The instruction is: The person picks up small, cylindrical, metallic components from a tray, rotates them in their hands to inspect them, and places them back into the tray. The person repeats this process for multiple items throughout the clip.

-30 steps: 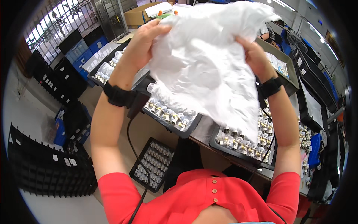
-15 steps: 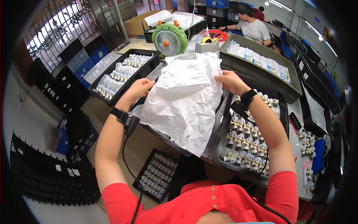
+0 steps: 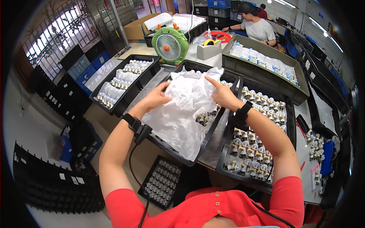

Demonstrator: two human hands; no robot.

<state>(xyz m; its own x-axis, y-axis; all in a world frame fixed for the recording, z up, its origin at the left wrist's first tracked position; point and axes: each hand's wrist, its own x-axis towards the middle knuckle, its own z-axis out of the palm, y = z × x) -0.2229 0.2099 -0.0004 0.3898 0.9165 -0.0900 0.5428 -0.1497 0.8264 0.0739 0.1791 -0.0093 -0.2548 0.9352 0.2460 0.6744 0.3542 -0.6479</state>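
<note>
A thin white packing sheet lies loosely over the middle black tray, with its far part bunched up. At the bunch's left side is my left hand, thumb and fingers apart against the sheet. My right hand touches the bunch's right side, its index finger stretched out. Both hands look open, pressing on the sheet from either side; some fingertips are hidden in its folds. Small figurines show in the tray beside the sheet's right edge, and others show along the tray's far end.
Black trays of figurines stand left and right. Behind are a green fan, a tape dispenser and an olive bin. Loose figurines lie far right. A co-worker sits at the back.
The sheet was spread wide between my hands; now its far part is bunched and lower. My hands have come closer together, and figurines in the middle tray now show.
</note>
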